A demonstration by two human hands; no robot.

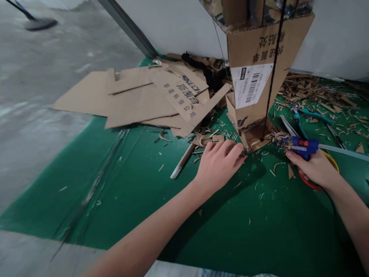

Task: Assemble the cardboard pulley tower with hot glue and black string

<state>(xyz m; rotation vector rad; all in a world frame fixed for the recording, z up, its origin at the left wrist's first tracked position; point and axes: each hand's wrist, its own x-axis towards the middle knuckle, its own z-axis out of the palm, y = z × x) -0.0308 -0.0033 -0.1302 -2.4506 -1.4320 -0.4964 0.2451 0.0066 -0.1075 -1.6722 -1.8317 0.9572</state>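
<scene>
A tall brown cardboard structure point(259, 50) with a white barcode label point(251, 85) stands over the mat, narrowing to a small open cardboard base point(256, 139). My left hand point(220, 163) has its fingers curled at the left corner of that base, pinching its edge; the fingertips are partly hidden. In my right hand point(317, 167) is a blue hot glue gun point(304, 146), its nozzle end covered in stringy residue and pointing left at the base. A long translucent glue stick point(346, 151) sticks out of its back. A dark cord point(275, 65) runs down into the base.
Flat cardboard sheets point(138, 102) are piled at the left on the green mat point(115, 200). Scissors point(288, 125) and teal-handled pliers point(309, 112) lie behind the glue gun. Cardboard scraps point(317, 92) are heaped by the white wall. A roll of tape point(309, 182) sits under my right hand.
</scene>
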